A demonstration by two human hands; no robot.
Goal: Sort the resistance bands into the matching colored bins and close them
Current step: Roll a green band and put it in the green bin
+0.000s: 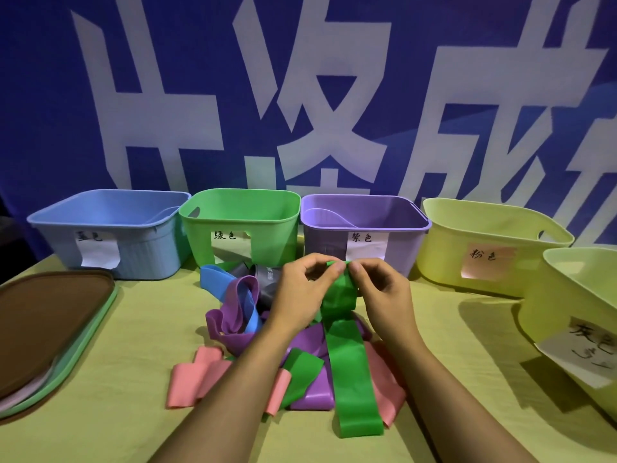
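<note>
Centrally: green resistance band (pixel 339 295), top edge pinched between left hand (pixel 302 290) and right hand (pixel 382 292), tail draped down over heap of bands (pixel 240 315) on yellow-green tablecloth (pixel 133 429). Behind, open: blue bin (pixel 110 228), green bin (pixel 240 225), purple bin (pixel 364 228). Left: stacked lids (pixel 50 329).

Open yellow-green tablecloth (pixel 140 329) lay between the stacked flat plastic lids (pixel 50 325) at left and the tangled heap of coloured rubber bands (pixel 240 322). Five open-topped plastic bins (pixel 240 225) blocked the rear and right edge; access from above was unobstructed.
</note>
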